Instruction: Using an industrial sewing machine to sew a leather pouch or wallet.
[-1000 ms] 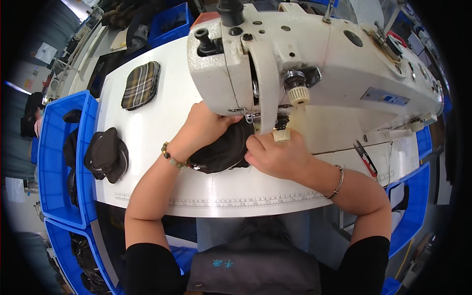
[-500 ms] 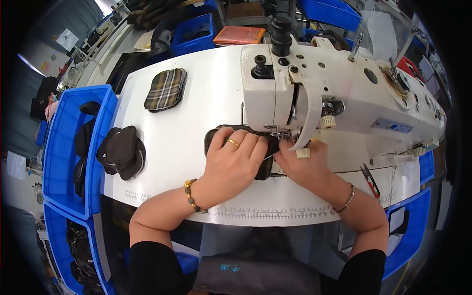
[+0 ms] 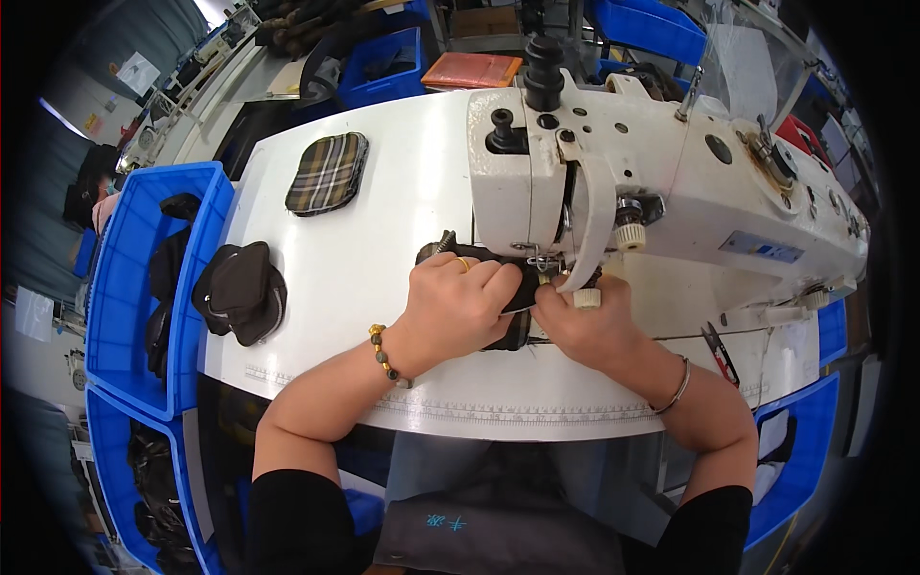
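Note:
My left hand (image 3: 460, 302) has its fingers curled tightly on a dark fabric piece (image 3: 515, 331) with a zipper (image 3: 444, 244) standing up at its back edge. My right hand (image 3: 585, 321) pinches the right edge of this piece beside the presser foot (image 3: 539, 265) of a white sewing machine (image 3: 517, 182), whose parts partly hide the fingers. A plaid padded piece (image 3: 326, 172) lies at the back left of the white table (image 3: 379, 249). Stacked black pouches (image 3: 240, 292) lie on the left.
Blue bins with black items stand along the left (image 3: 105, 287), lower left (image 3: 107, 460) and right (image 3: 815, 431). Scissors (image 3: 719, 353) lie right of my hands. More blue bins (image 3: 647, 29) and an orange tray (image 3: 470, 69) are behind. A ruler strip (image 3: 517, 415) follows the front edge.
The view has shifted. My left hand has come forward from beside the needle onto the fabric, and its fingers have curled further. The zipper end now stands up behind them.

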`<state>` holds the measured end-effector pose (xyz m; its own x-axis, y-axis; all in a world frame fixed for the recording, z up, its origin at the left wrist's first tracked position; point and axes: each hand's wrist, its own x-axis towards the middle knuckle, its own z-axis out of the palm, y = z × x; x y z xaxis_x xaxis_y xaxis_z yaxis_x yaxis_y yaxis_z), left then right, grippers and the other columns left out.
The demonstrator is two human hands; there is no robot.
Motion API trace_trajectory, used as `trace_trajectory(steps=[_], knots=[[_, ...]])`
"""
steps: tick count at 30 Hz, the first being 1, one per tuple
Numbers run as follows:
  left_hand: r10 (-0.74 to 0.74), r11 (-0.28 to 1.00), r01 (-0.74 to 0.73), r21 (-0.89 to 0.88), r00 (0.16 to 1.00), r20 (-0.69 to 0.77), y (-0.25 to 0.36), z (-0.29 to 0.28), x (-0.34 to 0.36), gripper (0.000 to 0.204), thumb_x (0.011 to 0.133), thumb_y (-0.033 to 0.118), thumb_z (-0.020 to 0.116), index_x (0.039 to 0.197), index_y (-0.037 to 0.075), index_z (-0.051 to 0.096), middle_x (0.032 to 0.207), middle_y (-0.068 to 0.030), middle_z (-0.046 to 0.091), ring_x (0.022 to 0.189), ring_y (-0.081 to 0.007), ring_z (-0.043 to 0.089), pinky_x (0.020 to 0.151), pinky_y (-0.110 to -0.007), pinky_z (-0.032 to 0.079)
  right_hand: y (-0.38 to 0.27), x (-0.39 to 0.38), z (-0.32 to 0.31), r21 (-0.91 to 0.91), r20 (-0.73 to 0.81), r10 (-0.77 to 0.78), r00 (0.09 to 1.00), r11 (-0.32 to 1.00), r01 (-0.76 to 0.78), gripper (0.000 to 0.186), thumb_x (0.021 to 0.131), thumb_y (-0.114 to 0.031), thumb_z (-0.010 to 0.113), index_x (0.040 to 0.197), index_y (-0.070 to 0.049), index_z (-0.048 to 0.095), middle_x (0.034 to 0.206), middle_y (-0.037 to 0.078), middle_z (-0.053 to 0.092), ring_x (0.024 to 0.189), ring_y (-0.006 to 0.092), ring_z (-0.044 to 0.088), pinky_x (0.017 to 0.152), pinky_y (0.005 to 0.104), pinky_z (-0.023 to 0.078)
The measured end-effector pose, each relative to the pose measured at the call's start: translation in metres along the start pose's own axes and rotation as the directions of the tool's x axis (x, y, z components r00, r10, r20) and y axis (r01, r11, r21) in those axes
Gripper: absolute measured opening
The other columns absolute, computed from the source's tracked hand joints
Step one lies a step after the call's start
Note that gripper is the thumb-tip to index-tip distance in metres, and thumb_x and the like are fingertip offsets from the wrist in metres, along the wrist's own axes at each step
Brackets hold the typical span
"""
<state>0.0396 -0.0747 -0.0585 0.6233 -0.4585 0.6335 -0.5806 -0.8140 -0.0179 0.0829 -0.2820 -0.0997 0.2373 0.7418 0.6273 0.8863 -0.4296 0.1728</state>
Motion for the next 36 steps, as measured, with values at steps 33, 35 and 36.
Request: trace_trajectory(steps=[33,35,36], knots=[[-0.084,0.677,0.321,-0.662,0.927,0.364,-0.032,-0.001,-0.004,0.013,0.078,0.015,0.079,0.089,0.009,0.076,0.084,-0.0032,0.073,0.078,-0.0228,0.064,0.080,-0.033,0.046,-0.015,0.002,-0.022,0.076,0.121,0.042,0.992,0.996,-0.051,0.008,0.078,-0.016,0.066,0.080,-0.011,0.060,0.065,-0.002,0.049,0.053,0.0117,0.053,0.045,0.0307,0.039],[-0.255,0.437,0.554,-0.709,0.832,0.493,-0.036,0.001,-0.007,0.011,0.079,0.013,0.078,0.088,0.007,0.075,0.081,-0.0061,0.073,0.078,-0.0243,0.066,0.078,-0.033,0.048,-0.022,0.002,-0.026,0.174,0.157,0.068,0.985,0.980,-0.095,0.010,0.076,-0.010,0.064,0.085,-0.006,0.062,0.060,0.001,0.050,0.047,0.0165,0.054,0.041,0.0315,0.042],[-0.277,0.245,0.683,-0.689,0.730,0.625,-0.030,-0.009,0.000,0.012,0.080,0.012,0.077,0.090,0.006,0.075,0.084,-0.0067,0.073,0.083,-0.0252,0.067,0.078,-0.034,0.048,-0.026,-0.001,-0.023,0.237,0.210,0.061,0.976,0.965,-0.111,0.016,0.077,-0.010,0.063,0.092,-0.004,0.065,0.062,0.003,0.054,0.049,0.0170,0.057,0.041,0.0313,0.043]])
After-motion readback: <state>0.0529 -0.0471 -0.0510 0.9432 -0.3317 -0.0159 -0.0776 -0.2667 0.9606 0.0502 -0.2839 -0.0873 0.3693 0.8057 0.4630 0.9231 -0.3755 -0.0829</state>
